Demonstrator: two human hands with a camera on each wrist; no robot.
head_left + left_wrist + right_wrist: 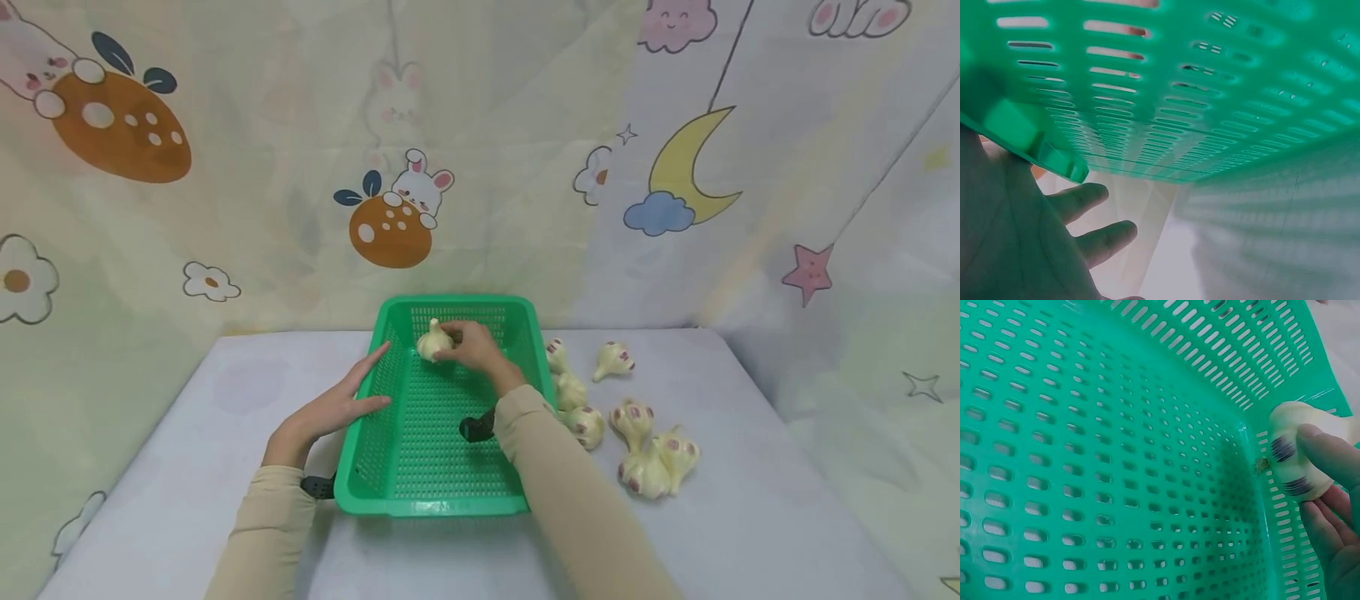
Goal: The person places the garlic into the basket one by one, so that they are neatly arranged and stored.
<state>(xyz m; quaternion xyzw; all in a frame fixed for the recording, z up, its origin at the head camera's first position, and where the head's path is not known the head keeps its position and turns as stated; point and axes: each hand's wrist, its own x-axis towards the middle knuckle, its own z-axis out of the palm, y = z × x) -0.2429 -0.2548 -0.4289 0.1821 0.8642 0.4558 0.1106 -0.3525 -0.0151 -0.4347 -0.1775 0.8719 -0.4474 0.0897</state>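
Note:
A green plastic basket (435, 507) with slotted walls stands on the table. Inside it, near the far left corner, my right hand (474, 346) pinches a garlic bulb (432, 343) between thumb and fingers. In the right wrist view the garlic bulb (1291, 450) shows dark purple patches, and its root end faces the basket's perforated floor (1085, 487). My left hand (337, 407) rests at the basket's left rim with its fingers spread and straight. The left wrist view shows that hand (1016, 225) outside the slotted wall (1166, 81), under the rim.
Right of the basket lie several garlic bulbs (587, 427), some close against its wall. A lone bulb (615, 360) lies farther back, and a cluster (648, 471) sits nearer the front right. A patterned cloth (510, 167) hangs behind the white table (750, 500).

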